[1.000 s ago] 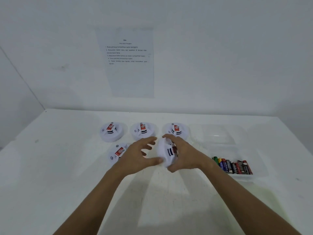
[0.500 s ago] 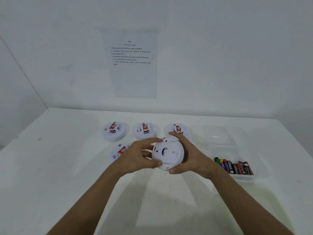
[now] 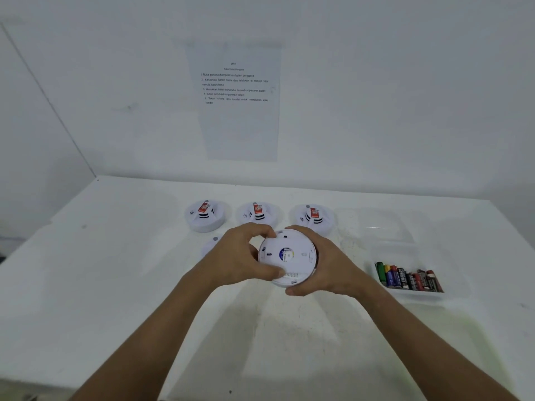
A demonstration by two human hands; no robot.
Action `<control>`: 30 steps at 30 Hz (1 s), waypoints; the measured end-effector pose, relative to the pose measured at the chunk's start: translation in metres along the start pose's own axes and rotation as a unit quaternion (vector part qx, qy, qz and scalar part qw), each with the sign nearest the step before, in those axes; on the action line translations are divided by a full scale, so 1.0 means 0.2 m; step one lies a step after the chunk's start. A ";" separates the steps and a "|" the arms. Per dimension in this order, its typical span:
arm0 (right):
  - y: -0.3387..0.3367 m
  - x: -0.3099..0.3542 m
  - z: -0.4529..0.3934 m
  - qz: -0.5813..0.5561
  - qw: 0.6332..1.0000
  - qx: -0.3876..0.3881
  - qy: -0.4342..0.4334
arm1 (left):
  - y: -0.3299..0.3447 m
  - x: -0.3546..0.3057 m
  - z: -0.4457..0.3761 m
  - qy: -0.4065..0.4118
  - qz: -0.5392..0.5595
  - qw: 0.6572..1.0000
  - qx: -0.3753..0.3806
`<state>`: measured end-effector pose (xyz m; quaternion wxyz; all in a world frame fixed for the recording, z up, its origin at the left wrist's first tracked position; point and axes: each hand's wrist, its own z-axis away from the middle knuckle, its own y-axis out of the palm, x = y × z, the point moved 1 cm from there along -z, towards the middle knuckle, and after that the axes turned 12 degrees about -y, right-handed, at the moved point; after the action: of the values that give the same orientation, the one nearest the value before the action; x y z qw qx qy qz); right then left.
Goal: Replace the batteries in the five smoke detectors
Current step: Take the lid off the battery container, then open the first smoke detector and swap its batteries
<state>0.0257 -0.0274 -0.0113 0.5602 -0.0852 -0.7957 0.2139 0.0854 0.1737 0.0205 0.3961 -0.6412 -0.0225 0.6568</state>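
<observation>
Both hands clamp one smoke detector, underside up, at centre frame.

White matte counter [image 3: 115, 285] against plain white walls, a printed sheet [image 3: 240, 102] taped up top centre. Left hand [image 3: 240, 256] and right hand [image 3: 327, 261] curl round the round, smooth plastic detector [image 3: 286, 257]. Three more detectors [image 3: 257, 214] line up behind it; a fifth [image 3: 212, 246], I think, peeks out beside the left hand. Cylindrical batteries [image 3: 408, 277] fill a clear tray [image 3: 417, 295] at right.

**Detector held back-side up, four on the table**

A white round smoke detector [image 3: 286, 257] is gripped between both hands, its back facing the camera. Three others [image 3: 205, 216] [image 3: 257, 214] [image 3: 313, 217] sit in a row behind; a fifth [image 3: 212, 246] is mostly hidden. Assorted batteries [image 3: 408, 277] lie in a clear tray [image 3: 417, 295].
</observation>
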 end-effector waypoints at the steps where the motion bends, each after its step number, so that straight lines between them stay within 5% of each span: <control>1: 0.00 -0.01 0.00 -0.004 1.000 -0.005 -0.001 | 0.01 0.01 0.00 -0.003 -0.006 1.000 -0.017; 10: -0.05 -0.03 0.03 -0.001 1.000 0.012 0.023 | 0.01 0.00 -0.02 0.043 -0.135 0.990 0.008; 17: -0.12 -0.05 0.08 0.008 1.000 0.015 0.016 | 0.10 -0.14 -0.04 0.098 -0.320 0.942 -0.005; 24: -0.36 -0.13 0.18 0.012 0.999 -0.040 0.020 | 0.16 -0.17 -0.09 0.115 -0.228 0.964 -0.069; 30: -0.67 -0.18 0.33 0.018 0.998 -0.052 0.034 | 0.37 0.00 -0.09 0.008 -0.224 0.972 -0.074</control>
<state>-0.0094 -0.1779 -0.0025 0.5780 -0.1362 -0.7844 0.1792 0.0649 0.1148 -0.0218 0.4850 -0.6528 -0.2105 0.5424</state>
